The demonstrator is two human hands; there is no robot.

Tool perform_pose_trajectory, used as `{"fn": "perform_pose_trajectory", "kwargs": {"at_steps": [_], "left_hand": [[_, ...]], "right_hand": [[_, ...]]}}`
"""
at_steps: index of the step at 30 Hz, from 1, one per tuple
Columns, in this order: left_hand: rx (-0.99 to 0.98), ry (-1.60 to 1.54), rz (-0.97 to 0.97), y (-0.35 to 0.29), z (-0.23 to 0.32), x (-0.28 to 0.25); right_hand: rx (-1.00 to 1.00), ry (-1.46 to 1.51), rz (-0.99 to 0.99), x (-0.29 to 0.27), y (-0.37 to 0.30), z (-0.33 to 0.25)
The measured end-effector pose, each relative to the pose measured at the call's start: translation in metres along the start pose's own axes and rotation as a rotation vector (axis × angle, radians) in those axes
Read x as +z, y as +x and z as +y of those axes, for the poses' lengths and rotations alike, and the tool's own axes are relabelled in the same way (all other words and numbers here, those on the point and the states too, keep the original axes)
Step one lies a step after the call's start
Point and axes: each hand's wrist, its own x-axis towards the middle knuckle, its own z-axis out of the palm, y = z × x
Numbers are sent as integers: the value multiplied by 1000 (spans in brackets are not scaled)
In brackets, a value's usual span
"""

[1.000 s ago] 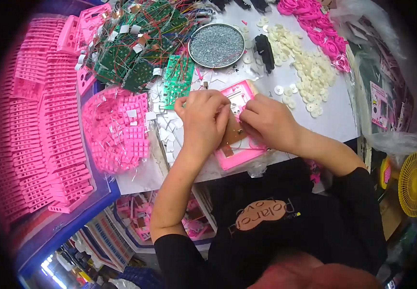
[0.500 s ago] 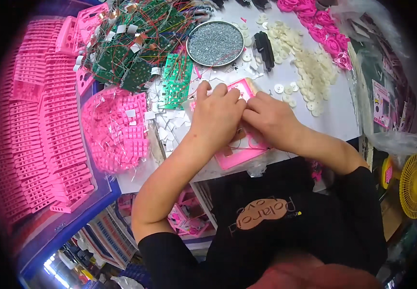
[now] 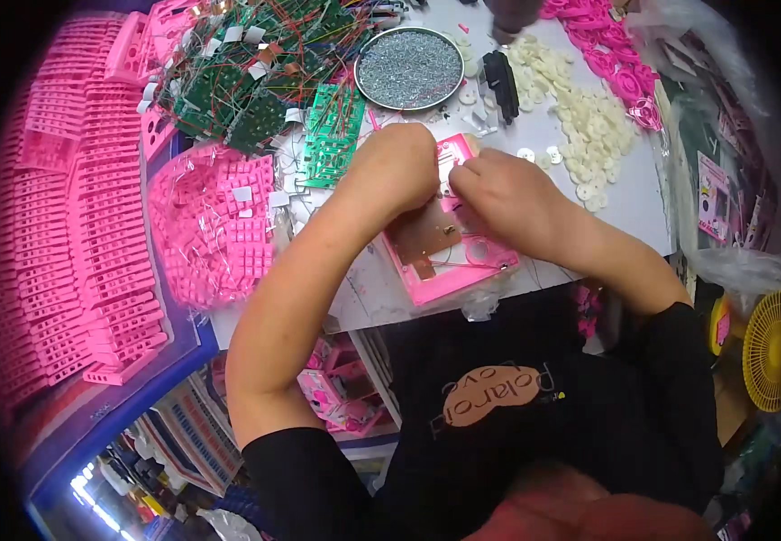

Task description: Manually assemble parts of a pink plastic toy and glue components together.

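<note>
In front of me, at the table's near edge, lies an open pink plastic casing (image 3: 435,290) with a brown circuit board (image 3: 428,236) and a thin red wire inside. My left hand (image 3: 399,164) is bent over the casing's far left side, its fingers curled under and mostly hidden. Across from it, my right hand (image 3: 515,200) has its fingers drawn together at the casing's far right part. Whatever sits between the fingertips of either hand is too covered to make out.
Green circuit boards (image 3: 334,135) with wires lie at the far left, beside a round dish of small metal screws (image 3: 408,68). Bagged pink keypads (image 3: 214,230) and stacked pink casings (image 3: 106,234) fill the left. Pale discs (image 3: 589,144) and a black part (image 3: 500,86) lie far right.
My left hand has shifted left and away from the right hand, uncovering more of the brown board. A dark blurred object has appeared at the far edge. The scene sits slightly differently.
</note>
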Motion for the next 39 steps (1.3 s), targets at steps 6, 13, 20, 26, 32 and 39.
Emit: {"fn": "perform_pose_trajectory", "kwargs": {"at_steps": [6, 13, 20, 26, 32, 39], "left_hand": [[53, -36, 113, -10, -1, 8], [62, -245, 172, -27, -11, 14], [102, -275, 220, -31, -13, 18], [145, -257, 209, -28, -14, 15], [215, -105, 304, -24, -18, 27], [225, -120, 280, -26, -18, 26]], "right_hand": [[-28, 53, 156, 8, 8, 5], [-69, 127, 152, 15, 9, 18], [-316, 53, 55, -1, 4, 21], [-471, -196, -190, -21, 25, 21], [-348, 167, -193, -14, 27, 39], [-190, 226, 31, -2, 8, 27]]}}
